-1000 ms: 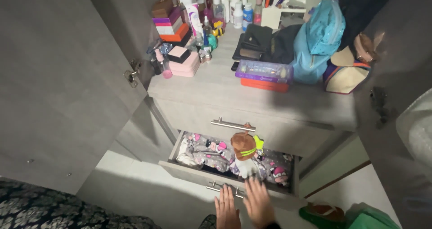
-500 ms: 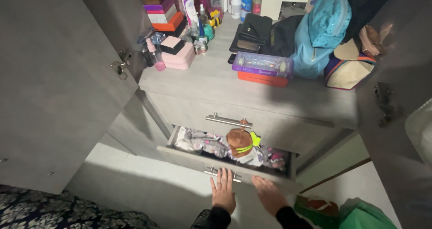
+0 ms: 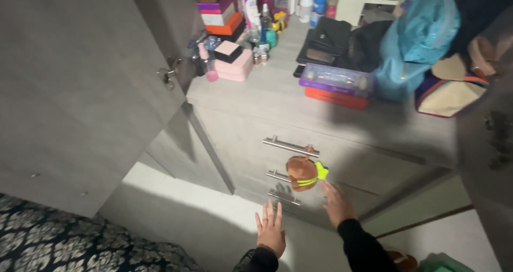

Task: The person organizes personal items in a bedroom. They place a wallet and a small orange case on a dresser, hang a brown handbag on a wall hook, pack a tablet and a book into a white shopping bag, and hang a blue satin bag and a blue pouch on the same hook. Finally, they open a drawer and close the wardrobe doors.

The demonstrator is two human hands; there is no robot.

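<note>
Since the earlier frame the lower drawer (image 3: 320, 194) had gone from half open, with its packets showing, to nearly shut against the cabinet front, and both hands had shifted from the handle to the drawer face. Left hand (image 3: 271, 230) was raised flat just below the lowest bar handle (image 3: 284, 197), fingers (image 3: 270, 214) spread wide and holding nothing; whether the fingertips touched the drawer front could not be told. Right hand (image 3: 336, 202) lay against the drawer face to the right of the handles, fingers extended and close together, gripping nothing. Both forearms wore dark sleeves.

A brown plush toy (image 3: 304, 172) with a bright yellow-green band stuck out at the top edge of the nearly closed drawer, between the upper bar handle (image 3: 291, 146) and the lower ones, just above and left of the right hand. Whether it was pinched by the drawer front could not be told.

On the dresser top (image 3: 278, 95) a clear box with a purple rim (image 3: 335, 79) sat on an orange box near the front edge. A pink box (image 3: 238, 66) stood toward the left edge, with a stack of coloured boxes (image 3: 220, 13) behind it at the back left corner. Bottles (image 3: 310, 2) lined the back edge. A blue bag (image 3: 419, 39) and a tan bag (image 3: 451, 93) occupied the right end. A grey wardrobe door (image 3: 80, 90) stood open at the left, above a patterned bedspread (image 3: 64, 242)
</note>
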